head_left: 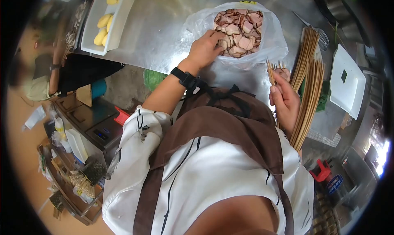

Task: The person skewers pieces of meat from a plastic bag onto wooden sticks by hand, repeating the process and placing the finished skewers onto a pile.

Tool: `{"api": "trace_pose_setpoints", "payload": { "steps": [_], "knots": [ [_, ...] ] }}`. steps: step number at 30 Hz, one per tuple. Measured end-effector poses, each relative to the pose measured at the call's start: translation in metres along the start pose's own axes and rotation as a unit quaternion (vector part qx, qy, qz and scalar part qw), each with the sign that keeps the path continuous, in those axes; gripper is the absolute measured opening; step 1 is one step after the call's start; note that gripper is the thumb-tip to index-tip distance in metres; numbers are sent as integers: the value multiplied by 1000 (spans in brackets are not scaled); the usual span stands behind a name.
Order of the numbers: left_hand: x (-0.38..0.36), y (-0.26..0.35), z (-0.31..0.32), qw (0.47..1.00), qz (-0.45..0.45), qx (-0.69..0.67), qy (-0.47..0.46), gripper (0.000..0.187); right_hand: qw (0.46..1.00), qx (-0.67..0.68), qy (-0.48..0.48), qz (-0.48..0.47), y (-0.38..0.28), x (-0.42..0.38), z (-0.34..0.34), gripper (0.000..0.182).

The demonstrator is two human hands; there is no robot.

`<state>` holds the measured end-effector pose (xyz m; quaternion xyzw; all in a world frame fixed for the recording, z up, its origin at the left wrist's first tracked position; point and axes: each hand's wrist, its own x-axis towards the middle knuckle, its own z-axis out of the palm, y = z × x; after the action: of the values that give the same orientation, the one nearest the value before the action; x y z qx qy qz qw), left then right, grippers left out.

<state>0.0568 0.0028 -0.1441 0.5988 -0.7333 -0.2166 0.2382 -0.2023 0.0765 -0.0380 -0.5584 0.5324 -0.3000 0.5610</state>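
Item 1: meat slices [240, 42], qty. many, in clear plastic bag [276, 40] on counter [164, 38]. Prob. light, soft, slippery w/ fat, tearable; best pinched flat nr. the dark rind. L hand [207, 48]: fingers part-curled at slices; from where I stand, can't tell if any gripped. Item 2: held skewers [271, 76], a few, in R hand [286, 101], fingers closed round them, a slice nr. tips. Item 3: skewer bundles [308, 54], just beside R hand; prob. stiff, light, sharp-ended; hold mid-shaft.
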Motion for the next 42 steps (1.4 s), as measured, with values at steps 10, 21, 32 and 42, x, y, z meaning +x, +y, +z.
{"api": "trace_pose_setpoints", "payload": {
  "steps": [10, 21, 32, 42],
  "knots": [
    [-1, -3, 3, 996, -72, -33, -32, 23, 1000, -6, 3, -26, 3, 5, 2, 33],
    [18, 75, -25, 751, -214, -622, -65, 20, 999, -9, -48, -22, -8, 10, -1, 31],
    [18, 106, -25, 731, -190, -649, -89, 19, 998, 6, -51, -33, -6, 13, -10, 32],
    [19, 112, -22, 732, -230, -638, -64, 21, 997, -3, -61, -38, -6, 15, -13, 32]
  ]
}}
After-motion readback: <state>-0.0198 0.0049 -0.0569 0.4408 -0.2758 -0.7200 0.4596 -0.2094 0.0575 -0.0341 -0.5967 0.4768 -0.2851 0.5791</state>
